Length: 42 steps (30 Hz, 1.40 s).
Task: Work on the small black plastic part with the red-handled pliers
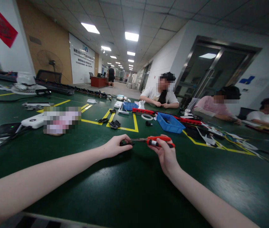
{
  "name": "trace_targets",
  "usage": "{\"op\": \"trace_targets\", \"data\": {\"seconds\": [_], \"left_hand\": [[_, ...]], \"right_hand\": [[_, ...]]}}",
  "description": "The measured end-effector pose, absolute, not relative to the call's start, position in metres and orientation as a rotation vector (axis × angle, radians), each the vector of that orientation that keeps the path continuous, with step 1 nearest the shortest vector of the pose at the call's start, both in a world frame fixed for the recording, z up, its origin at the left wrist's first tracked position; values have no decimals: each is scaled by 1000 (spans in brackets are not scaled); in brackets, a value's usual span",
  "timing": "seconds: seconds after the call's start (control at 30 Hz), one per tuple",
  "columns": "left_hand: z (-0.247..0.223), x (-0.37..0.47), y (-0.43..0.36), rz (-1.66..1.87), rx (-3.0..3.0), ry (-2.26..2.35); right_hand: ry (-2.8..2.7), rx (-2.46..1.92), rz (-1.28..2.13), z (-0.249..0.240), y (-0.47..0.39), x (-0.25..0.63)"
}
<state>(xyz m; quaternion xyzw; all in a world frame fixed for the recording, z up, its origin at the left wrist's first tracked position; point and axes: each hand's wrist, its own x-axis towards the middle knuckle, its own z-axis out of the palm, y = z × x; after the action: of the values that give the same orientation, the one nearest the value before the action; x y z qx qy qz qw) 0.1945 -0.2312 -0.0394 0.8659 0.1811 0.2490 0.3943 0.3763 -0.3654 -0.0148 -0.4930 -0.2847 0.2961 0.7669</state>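
My right hand (166,155) is closed around the red and black handles of a pair of needle-nose pliers (159,141). The pliers' long thin jaws point left and reach the fingers of my left hand (116,146). Between those fingers is a small black part (126,143), pinched just above the green table. Its exact kind is too small to make out, and whether the jaws grip it cannot be told. Beyond my hands lie several similar black pieces (114,124) in a loose pile by the yellow tape.
A blue tray (169,123) stands ahead to the right, with a white ring (147,117) beside it. White power bank-like device (33,121) and cables lie left. Red strips (143,111) run across the green table (125,183). Several people sit opposite, one person (161,91) nearest.
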Motion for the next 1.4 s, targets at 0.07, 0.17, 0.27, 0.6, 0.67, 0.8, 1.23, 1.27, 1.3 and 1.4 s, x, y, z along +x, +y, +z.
{"op": "trace_targets", "data": {"seconds": [0.07,0.17,0.27,0.6,0.67,0.8,1.23,1.27,1.3,1.4], "left_hand": [[-39,194,-231,622,2201,459],[-38,194,-232,605,2214,489],[-37,194,-232,607,2221,505],[-37,194,-233,604,2217,490],[-37,194,-232,607,2213,475],[-37,194,-231,606,2206,445],[-39,194,-230,613,2143,420],[-38,194,-230,619,2152,410],[-38,193,-230,619,2153,405],[-39,193,-230,623,2148,414]], "right_hand": [[-625,-1072,648,-13,-366,375],[-642,-1086,662,-12,-367,373],[-659,-1096,641,-12,-368,372],[-714,-1218,486,-13,-369,377],[-729,-1221,485,-12,-369,376],[-774,-1216,434,-9,-372,374],[-610,-1145,544,-12,-366,382],[-581,-1135,561,-12,-365,384],[-560,-1124,577,-13,-363,385],[-525,-1097,619,-15,-361,389]]}}
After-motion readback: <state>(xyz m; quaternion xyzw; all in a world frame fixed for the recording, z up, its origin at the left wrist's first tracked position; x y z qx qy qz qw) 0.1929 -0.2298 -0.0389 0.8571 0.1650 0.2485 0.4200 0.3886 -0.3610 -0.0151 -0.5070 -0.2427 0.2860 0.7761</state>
